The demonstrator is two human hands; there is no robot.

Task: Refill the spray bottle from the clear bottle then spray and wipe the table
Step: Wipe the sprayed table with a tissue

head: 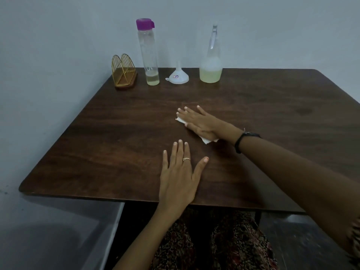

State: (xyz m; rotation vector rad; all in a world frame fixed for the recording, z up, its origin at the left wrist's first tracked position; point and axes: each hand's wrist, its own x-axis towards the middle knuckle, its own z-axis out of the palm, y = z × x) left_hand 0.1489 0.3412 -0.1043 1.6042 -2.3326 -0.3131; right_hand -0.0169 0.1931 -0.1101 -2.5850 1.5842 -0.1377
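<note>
A person sits at a dark wooden surface [116, 143] that stands against a pale wall, seen from above through their own eyes. The right hand [200, 121] reaches out over the middle of the surface, fingers straight and spread, pressing flat on a white paper tissue [207, 140]; the tissue's corners show past the fingertips and under the heel of the palm. A dark band [240, 142] sits on that wrist. The left hand [179, 176] lies nearer the person, close to the front edge, palm down, fingers straight and slightly apart, thumb out to the side, holding nothing. It wears a thin ring [186, 159].

Four things stand in a row along the far edge, by the wall. At the far left is a gold wire napkin holder [123, 72] on a wooden base. Just to its right stands the tall clear bottle [148, 55], upright, with a purple cap on, and a little pale yellowish liquid at its bottom. Next comes a small white funnel [178, 75], resting wide end down with its spout pointing up. To the right of the funnel stands the spray bottle [211, 61], upright, its clear nozzle on top, with pale yellow-green liquid filling its lower part. Both hands are well apart from the bottles

Patterned dark clothing [233, 246] covers the person's lap below the surface's front edge
</note>
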